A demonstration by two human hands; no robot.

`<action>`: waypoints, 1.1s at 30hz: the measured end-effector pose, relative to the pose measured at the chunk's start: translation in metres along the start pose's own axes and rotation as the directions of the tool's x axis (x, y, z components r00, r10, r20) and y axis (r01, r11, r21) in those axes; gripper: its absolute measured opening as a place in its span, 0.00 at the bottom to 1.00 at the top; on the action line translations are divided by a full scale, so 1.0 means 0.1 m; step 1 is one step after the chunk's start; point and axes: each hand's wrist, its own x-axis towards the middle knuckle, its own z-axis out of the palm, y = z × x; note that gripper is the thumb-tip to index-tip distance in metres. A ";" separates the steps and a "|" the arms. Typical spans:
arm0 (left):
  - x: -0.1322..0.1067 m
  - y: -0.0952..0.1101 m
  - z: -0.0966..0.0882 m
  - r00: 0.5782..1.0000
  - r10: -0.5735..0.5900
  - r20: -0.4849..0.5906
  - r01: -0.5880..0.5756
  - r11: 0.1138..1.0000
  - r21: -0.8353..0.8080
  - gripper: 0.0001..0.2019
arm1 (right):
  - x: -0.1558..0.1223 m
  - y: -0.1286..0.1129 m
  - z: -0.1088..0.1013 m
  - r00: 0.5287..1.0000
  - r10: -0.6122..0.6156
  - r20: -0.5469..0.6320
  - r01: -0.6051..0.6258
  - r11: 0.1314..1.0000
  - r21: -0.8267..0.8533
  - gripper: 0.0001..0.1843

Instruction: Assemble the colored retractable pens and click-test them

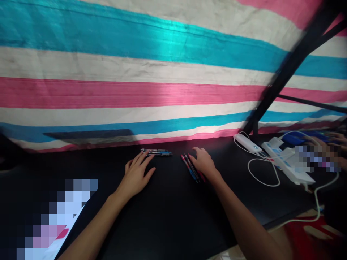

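Note:
A small bundle of pens [162, 154] lies sideways on the black table [162, 216]. Over its left end, my left hand [138, 174] is open, fingers spread, with the fingertips at the pens and the thumb held apart. To the right, a second group of pens [189, 167] with pink and blue parts lies slanted on the tabletop. My right hand [205, 162] rests against the right side of this group, fingers apart and its thumb side at the upper ends. Part of that group is hidden beneath the right hand.
On the right stand a white power strip [287, 164] with plugs, a white power bank [247, 143] and looping white cables [264, 185]. Another person's hands [338, 139] are at the far right edge. A striped sheet [135, 94] and a black metal post [282, 79] bound the back.

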 end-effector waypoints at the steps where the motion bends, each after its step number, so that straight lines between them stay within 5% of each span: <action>1: 0.00 -0.01 0.01 1.000 -0.004 0.007 0.004 1.000 0.007 0.21 | 0.00 -0.01 0.00 1.000 0.002 0.024 -0.002 1.000 -0.018 0.20; 10: 0.01 -0.04 0.02 0.998 -0.049 0.039 0.047 0.997 0.062 0.20 | -0.06 -0.13 -0.01 0.998 -0.035 0.051 0.042 0.986 -0.159 0.19; 17: 0.03 0.07 -0.09 0.993 -0.037 -0.116 0.043 0.998 0.051 0.15 | -0.14 -0.25 0.05 0.984 -0.173 -0.040 0.166 0.976 -0.139 0.15; 27: -0.02 0.08 0.03 0.999 0.036 -0.018 -0.036 0.999 0.003 0.15 | -0.23 -0.36 0.14 0.940 -0.325 -0.102 0.322 0.946 -0.044 0.11; 33: -0.01 0.10 -0.01 1.000 0.015 -0.011 -0.017 0.972 -0.235 0.10 | -0.39 -0.51 0.24 0.878 -0.477 -0.042 0.478 0.876 0.055 0.06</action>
